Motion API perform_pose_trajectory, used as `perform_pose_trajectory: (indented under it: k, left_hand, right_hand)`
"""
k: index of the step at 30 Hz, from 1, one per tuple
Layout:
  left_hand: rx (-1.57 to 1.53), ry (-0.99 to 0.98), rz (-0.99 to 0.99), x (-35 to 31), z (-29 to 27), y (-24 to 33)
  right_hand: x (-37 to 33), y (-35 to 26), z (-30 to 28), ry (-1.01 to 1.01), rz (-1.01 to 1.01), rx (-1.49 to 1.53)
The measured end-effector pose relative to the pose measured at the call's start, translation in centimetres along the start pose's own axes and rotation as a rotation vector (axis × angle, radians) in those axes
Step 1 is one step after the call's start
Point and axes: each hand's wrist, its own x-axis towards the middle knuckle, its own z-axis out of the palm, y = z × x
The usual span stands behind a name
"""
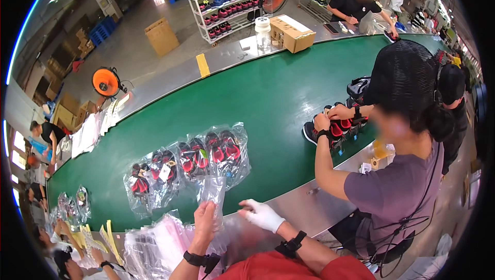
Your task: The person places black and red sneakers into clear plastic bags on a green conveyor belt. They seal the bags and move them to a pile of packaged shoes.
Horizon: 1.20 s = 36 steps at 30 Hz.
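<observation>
My left hand (205, 215), bare, is closed on the edge of a clear plastic bag (212, 191) that stands up from it over the belt's near edge. To its right, my right hand (264, 216) wears a white glove. Its fingers point left toward the bag, apart from it, and nothing shows in them. Just beyond lie several pairs of black and red shoes (193, 157) in clear bags, side by side on the green conveyor belt (278, 94). A stack of clear and pinkish plastic bags (160, 244) lies below my left hand on the near ledge.
On my right a co-worker (397, 177) handles black and red shoes (337, 128) on the belt. Another person (356, 6) works across it. A cardboard box (292, 33) and a white-lidded jar (263, 32) stand on the far ledge. More bagged shoes (82, 202) lie at left.
</observation>
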Motion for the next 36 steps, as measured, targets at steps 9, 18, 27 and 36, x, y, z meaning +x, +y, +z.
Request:
perform_pose_trajectory:
  k: [9,18,27,36]
  left_hand:
    - [-0.163,-0.01,0.174,-1.4,3.0,3.0]
    - [-0.144,0.124,0.473,0.5,1.4,2.0]
    - [0.538,-0.809,0.395,-11.4,10.5,-1.6]
    - [0.759,-0.328,0.635,-8.1,5.2,2.2]
  right_hand:
    - [0.3,-2.0,-0.2,-0.174,-0.315,-0.037]
    - [-2.8,-4.8,-5.2,0.623,-0.443,-0.621]
    - [-0.5,0.2,-1.3,-0.059,-0.376,-0.283]
    - [2.1,1.8,-2.2,0.204,-0.472,-0.737]
